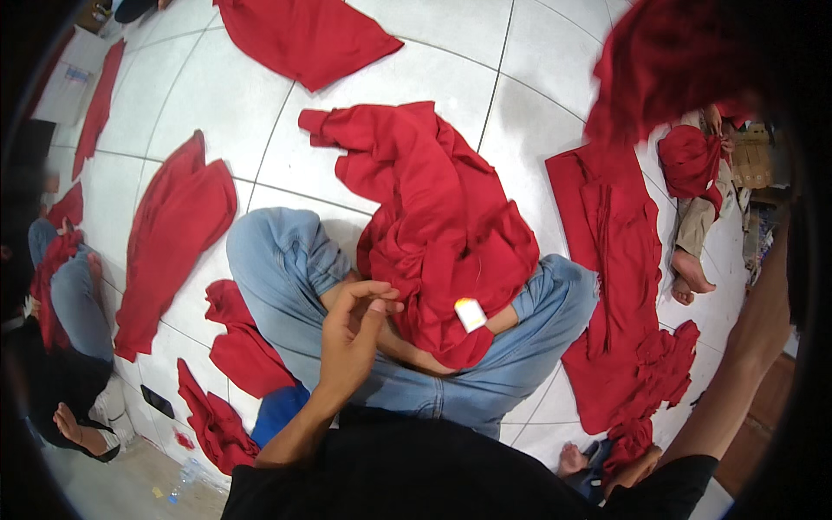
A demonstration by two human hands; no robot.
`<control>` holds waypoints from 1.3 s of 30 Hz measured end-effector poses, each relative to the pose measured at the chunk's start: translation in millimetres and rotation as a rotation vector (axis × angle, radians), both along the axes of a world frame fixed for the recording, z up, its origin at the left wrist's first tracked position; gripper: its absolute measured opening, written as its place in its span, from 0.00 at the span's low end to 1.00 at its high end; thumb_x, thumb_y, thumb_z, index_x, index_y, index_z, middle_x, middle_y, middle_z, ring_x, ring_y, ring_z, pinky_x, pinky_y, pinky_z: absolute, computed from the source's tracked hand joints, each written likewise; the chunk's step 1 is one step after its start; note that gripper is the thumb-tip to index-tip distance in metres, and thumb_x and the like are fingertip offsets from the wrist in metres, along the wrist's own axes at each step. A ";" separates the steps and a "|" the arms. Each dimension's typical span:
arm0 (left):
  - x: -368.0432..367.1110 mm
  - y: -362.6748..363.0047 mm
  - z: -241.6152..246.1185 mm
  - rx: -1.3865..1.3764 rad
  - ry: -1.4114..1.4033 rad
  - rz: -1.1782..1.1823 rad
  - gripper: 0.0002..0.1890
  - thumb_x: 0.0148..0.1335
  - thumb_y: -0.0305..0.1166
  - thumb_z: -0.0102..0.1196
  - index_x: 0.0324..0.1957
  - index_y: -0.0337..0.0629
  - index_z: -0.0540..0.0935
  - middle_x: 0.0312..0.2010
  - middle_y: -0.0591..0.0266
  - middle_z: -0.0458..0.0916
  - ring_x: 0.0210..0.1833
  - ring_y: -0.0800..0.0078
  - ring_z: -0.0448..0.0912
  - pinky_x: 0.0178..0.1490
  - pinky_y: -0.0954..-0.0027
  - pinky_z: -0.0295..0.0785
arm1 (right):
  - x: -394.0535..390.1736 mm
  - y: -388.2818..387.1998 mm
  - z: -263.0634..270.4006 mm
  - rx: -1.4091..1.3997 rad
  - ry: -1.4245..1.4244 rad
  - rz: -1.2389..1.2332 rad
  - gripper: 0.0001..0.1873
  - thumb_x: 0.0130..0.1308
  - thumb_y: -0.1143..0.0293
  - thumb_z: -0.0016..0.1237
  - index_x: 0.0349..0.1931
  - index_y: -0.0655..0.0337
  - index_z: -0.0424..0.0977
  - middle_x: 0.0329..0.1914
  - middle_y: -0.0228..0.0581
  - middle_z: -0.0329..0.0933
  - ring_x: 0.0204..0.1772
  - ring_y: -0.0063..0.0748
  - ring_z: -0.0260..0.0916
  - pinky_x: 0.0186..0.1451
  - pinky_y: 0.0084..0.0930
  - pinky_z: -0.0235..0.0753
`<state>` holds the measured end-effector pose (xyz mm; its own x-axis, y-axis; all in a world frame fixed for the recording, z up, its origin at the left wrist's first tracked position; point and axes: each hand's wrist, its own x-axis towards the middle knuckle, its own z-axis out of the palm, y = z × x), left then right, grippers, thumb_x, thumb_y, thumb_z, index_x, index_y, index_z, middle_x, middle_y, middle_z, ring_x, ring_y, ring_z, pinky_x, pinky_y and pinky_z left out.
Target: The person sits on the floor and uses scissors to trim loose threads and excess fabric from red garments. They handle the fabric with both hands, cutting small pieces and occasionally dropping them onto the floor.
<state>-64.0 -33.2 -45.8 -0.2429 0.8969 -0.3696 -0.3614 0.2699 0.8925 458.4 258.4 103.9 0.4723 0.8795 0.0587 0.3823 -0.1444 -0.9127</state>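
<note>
My left hand (354,325) hovers over my lap with its fingers loosely bent and apart, and I see nothing in it. Just right of it a crumpled red fabric garment (422,188) spreads from my crossed legs onto the floor. On its near part lies a small white tag (471,316) with a yellow-orange edge. My right forearm reaches up along the right rim, and the right hand is out of view. A blurred red cloth (669,71) hangs in the air at the upper right; what holds it is hidden.
A long red fabric stack (611,260) lies right of my knee. More red pieces (179,240) rest on the white tile floor (448,26), left and ahead. People sit at both sides, handling red cloth. A dark phone (157,402) and a plastic bottle (185,480) are lower left.
</note>
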 end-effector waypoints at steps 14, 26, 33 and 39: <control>-2.9 14.3 98.1 0.629 -0.235 -0.389 0.14 0.63 0.37 0.72 0.40 0.38 0.83 0.33 0.59 0.82 0.34 0.72 0.83 0.35 0.71 0.75 | -90.1 143.2 -116.2 -0.178 0.395 -0.089 0.22 0.69 0.58 0.62 0.56 0.61 0.75 0.48 0.52 0.84 0.17 0.15 0.52 0.19 0.11 0.55; 43.0 51.1 95.2 0.975 0.280 -0.437 0.23 0.51 0.39 0.75 0.46 0.43 0.81 0.38 0.58 0.79 0.37 0.60 0.80 0.39 0.63 0.74 | -233.7 -165.3 -197.5 -0.377 -0.601 0.744 0.23 0.64 0.60 0.66 0.49 0.73 0.78 0.40 0.52 0.85 0.43 0.31 0.83 0.48 0.34 0.78; 75.1 78.6 -18.3 0.281 0.382 -0.564 0.31 0.62 0.31 0.72 0.63 0.32 0.75 0.52 0.52 0.83 0.59 0.66 0.80 0.64 0.66 0.73 | -219.0 -202.1 -107.0 -0.014 0.432 0.314 0.13 0.76 0.65 0.57 0.52 0.64 0.77 0.30 0.24 0.77 0.19 0.06 0.57 0.18 0.13 0.51; 84.8 76.6 25.3 0.351 0.065 -0.413 0.17 0.61 0.15 0.66 0.51 0.34 0.79 0.47 0.63 0.83 0.54 0.79 0.79 0.58 0.74 0.74 | -207.6 -204.1 -91.3 0.079 0.364 0.308 0.14 0.75 0.64 0.59 0.53 0.62 0.76 0.28 0.22 0.75 0.20 0.06 0.58 0.20 0.12 0.51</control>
